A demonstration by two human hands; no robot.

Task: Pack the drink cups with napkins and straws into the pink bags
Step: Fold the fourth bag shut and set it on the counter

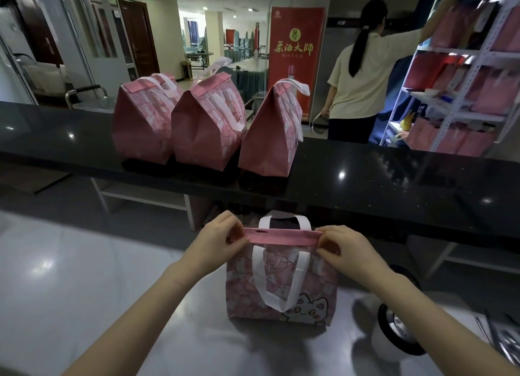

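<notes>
The bag is standing upright on the tabletop at 6 o'clock, its folded top edge running from 9 to 3 o'clock and its broad face turned toward the camera. It is showing pink patterned paper, white loop handles and a cartoon cat. The left hand and right hand are pinching opposite ends of the fold. Three closed bags are standing at 12 o'clock.
</notes>
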